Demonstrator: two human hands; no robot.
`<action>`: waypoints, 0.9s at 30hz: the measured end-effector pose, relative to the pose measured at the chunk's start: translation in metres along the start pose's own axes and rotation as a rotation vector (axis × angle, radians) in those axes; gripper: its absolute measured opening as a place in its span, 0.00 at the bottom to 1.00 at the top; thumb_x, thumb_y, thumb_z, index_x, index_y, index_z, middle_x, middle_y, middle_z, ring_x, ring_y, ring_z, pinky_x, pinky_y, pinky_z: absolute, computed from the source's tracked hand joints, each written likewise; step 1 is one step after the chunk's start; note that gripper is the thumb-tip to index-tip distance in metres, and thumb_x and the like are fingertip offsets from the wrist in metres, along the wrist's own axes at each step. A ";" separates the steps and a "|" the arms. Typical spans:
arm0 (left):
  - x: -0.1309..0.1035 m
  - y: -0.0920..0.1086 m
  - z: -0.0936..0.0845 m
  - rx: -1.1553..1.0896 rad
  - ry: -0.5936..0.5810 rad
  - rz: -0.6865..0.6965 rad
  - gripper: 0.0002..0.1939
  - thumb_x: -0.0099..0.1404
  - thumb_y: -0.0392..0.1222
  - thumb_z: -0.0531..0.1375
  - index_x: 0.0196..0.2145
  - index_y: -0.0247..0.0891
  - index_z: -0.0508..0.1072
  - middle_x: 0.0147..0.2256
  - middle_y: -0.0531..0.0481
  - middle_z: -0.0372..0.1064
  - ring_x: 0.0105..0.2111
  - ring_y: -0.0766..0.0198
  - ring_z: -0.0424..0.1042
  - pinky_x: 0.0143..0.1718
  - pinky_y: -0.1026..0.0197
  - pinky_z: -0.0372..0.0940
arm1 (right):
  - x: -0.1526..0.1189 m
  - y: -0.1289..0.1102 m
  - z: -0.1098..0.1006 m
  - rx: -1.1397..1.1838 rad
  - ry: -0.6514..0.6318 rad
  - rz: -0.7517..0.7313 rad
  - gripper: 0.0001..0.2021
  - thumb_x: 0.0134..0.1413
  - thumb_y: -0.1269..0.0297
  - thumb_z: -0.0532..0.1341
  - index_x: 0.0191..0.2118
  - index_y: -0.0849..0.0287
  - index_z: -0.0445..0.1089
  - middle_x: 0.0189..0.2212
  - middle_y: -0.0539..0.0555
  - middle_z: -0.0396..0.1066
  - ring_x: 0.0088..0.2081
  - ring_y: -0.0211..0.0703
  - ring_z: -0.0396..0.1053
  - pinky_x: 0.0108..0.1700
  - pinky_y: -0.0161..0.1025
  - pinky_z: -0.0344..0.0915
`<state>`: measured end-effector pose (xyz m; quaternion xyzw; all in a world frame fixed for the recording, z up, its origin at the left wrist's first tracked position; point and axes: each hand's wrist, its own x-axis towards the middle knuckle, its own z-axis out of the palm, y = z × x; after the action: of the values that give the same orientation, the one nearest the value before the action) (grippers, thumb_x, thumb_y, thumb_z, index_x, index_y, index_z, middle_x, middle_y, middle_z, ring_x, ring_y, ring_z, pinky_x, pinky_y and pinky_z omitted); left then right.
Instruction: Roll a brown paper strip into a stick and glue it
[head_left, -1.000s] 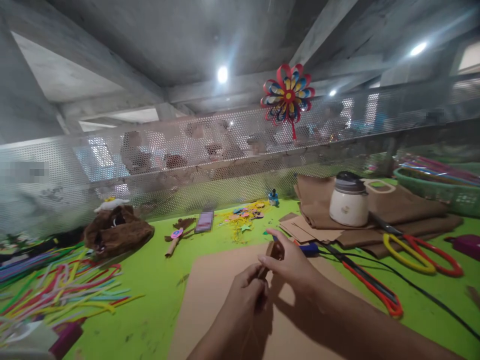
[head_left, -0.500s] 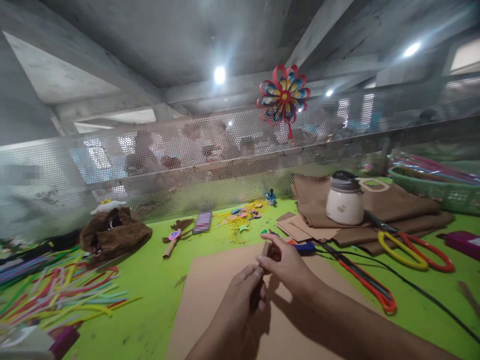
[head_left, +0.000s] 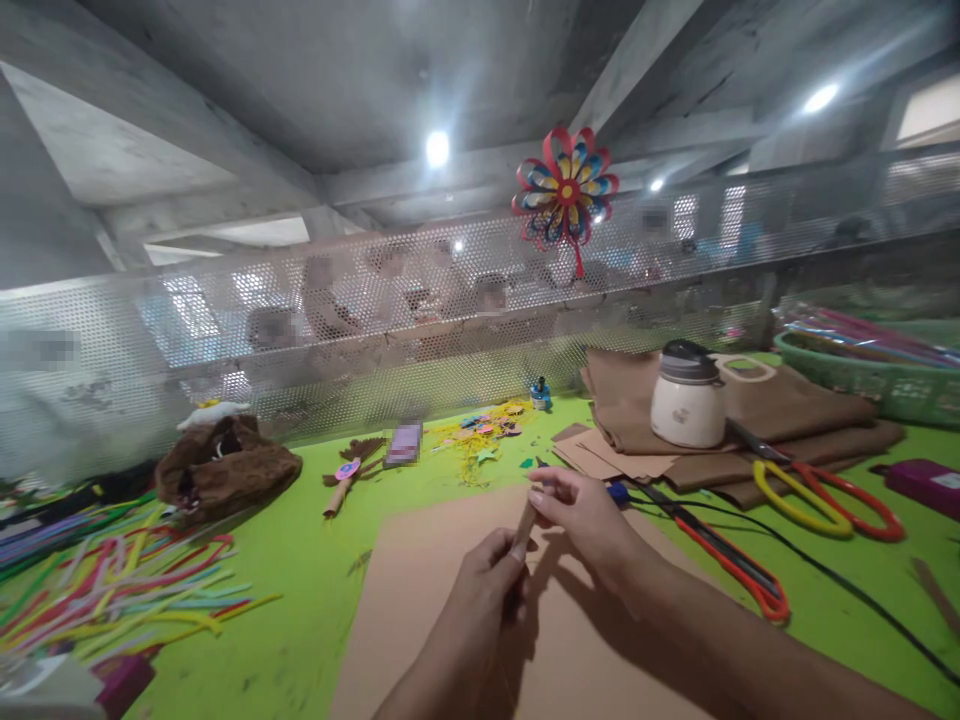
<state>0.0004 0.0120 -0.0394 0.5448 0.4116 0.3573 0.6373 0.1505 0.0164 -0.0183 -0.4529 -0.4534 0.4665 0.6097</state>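
Observation:
My left hand (head_left: 481, 592) is closed around the lower part of a narrow brown paper roll (head_left: 524, 528), which tilts upward away from me. At its upper end, the fingertips of my right hand (head_left: 581, 508) pinch the roll. The part inside my left fist is hidden. Both hands are above a large sheet of brown paper (head_left: 420, 590) on the green tabletop. Beyond them to the left lies a brown paper figure (head_left: 343, 484) with a round pink and blue sticker.
Right of my hands lie an orange cutter (head_left: 739, 565), a black cable and yellow-and-red scissors (head_left: 802, 495). A white lidded jug (head_left: 688, 405) stands on folded brown material (head_left: 817, 420). Colourful pipe cleaners (head_left: 142, 580) and a brown cloth bag (head_left: 225, 470) are at left. A perforated screen (head_left: 420, 330) rises behind.
The paper roll now shows more of its length between my hands. My right fingers have shifted slightly towards its upper end. My left hand stays in nearly the same place.

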 end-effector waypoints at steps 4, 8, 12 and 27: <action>-0.003 0.004 0.001 0.007 0.002 -0.030 0.10 0.58 0.46 0.59 0.30 0.36 0.66 0.19 0.56 0.60 0.15 0.73 0.56 0.19 0.68 0.44 | 0.002 0.005 -0.001 0.013 0.032 -0.006 0.17 0.38 0.57 0.66 0.36 0.60 0.70 0.20 0.46 0.65 0.24 0.39 0.65 0.27 0.35 0.61; 0.002 -0.001 0.000 -0.028 0.006 -0.035 0.07 0.56 0.43 0.57 0.30 0.37 0.67 0.17 0.56 0.59 0.15 0.71 0.57 0.18 0.67 0.45 | 0.001 0.004 0.001 0.065 0.020 0.033 0.15 0.36 0.59 0.67 0.33 0.61 0.71 0.18 0.46 0.66 0.21 0.36 0.64 0.28 0.36 0.62; 0.002 -0.004 0.002 -0.040 0.084 -0.013 0.07 0.54 0.43 0.56 0.25 0.38 0.65 0.15 0.57 0.55 0.15 0.71 0.53 0.17 0.67 0.45 | -0.001 0.000 -0.001 0.150 -0.025 0.170 0.13 0.39 0.61 0.66 0.32 0.62 0.71 0.22 0.50 0.71 0.24 0.38 0.67 0.31 0.38 0.64; -0.004 -0.015 0.013 -0.161 0.217 0.124 0.12 0.52 0.48 0.59 0.24 0.39 0.61 0.18 0.58 0.52 0.17 0.73 0.49 0.18 0.68 0.44 | -0.001 0.021 0.010 0.036 -0.013 -0.036 0.33 0.35 0.70 0.63 0.54 0.59 0.61 0.22 0.42 0.63 0.25 0.37 0.63 0.30 0.35 0.60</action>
<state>0.0109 0.0010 -0.0532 0.4743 0.4135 0.4846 0.6076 0.1372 0.0202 -0.0369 -0.4305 -0.4570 0.4666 0.6230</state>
